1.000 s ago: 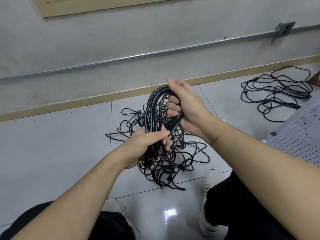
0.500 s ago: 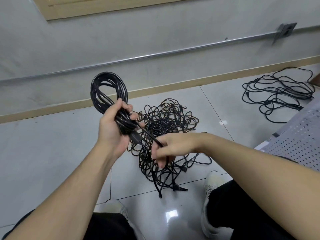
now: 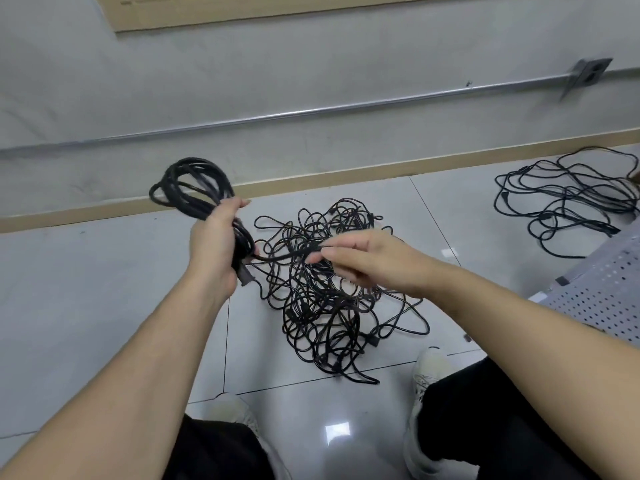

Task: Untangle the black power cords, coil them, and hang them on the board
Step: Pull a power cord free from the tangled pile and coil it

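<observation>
Floor: we look down on pale glossy tiles point(image 3: 104, 306) with thin grout lines and a bright light glare between our shoes.
Wall: grey and scuffed, with a tan baseboard point(image 3: 311, 180) along its foot, a metal conduit point(image 3: 277, 116) running across it to a grey socket box point(image 3: 588, 72) at the far right, and a wooden frame edge point(image 3: 242, 8) at the top.
Board: a white perforated board point(image 3: 595, 292) juts in at the right edge, close to our right forearm.
Tangle: a heap of black power cords point(image 3: 325, 299) lies on the tiles ahead of our shoes; a second, looser pile point(image 3: 561, 202) lies well apart by the baseboard at the right.
Left hand: our left hand point(image 3: 216, 244) has its fingers curled round a coiled cord point(image 3: 194, 192), whose loops stand above the fist; a plug end pokes out below the palm.
Right hand: our right hand point(image 3: 360, 258) pinches the coil's loose tail point(image 3: 287, 254) between thumb and fingertips, the strand stretched across to the left fist.
Change: compared with half a second ago, our right hand has risen and drawn further right, so the tail now runs nearly level instead of sloping down; the coil sits tilted a little more leftward.
</observation>
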